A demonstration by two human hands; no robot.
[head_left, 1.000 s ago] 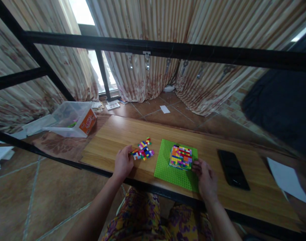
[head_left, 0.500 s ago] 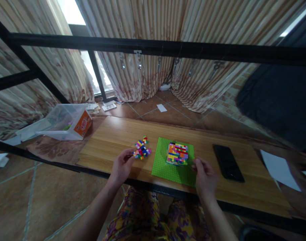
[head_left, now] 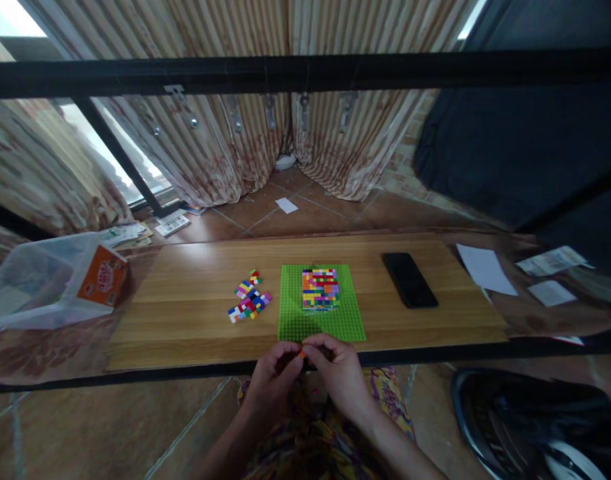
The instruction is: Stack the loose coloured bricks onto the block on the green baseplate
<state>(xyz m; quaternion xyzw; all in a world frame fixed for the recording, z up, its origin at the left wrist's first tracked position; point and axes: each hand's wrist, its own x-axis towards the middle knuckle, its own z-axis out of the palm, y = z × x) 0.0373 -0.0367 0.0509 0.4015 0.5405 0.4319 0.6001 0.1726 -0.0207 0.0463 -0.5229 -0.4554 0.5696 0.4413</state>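
Note:
My left hand [head_left: 275, 372] and my right hand [head_left: 338, 373] meet at the table's front edge, fingertips pinched together. Between them shows a small orange toy brick [head_left: 302, 354], gripped from both sides and mostly covered by the fingers. Just beyond the hands lies a green studded baseplate [head_left: 290, 327]. On it stands a squarish block of many-coloured bricks [head_left: 320, 289], stacked in layers. To the left of the plate, a cluster of mixed bricks [head_left: 250, 303] lies on the wood.
A black phone [head_left: 409, 280] lies right of the baseplate on the wooden tabletop [head_left: 195, 287]. At far left a clear plastic box [head_left: 45, 277] with an orange label leans open. White paper [head_left: 487, 270] lies at right. A black bar [head_left: 305, 72] crosses above.
My left hand has left the loose bricks and my right hand the baseplate's right side. Both have come together at the front edge around an orange brick. The view has turned right.

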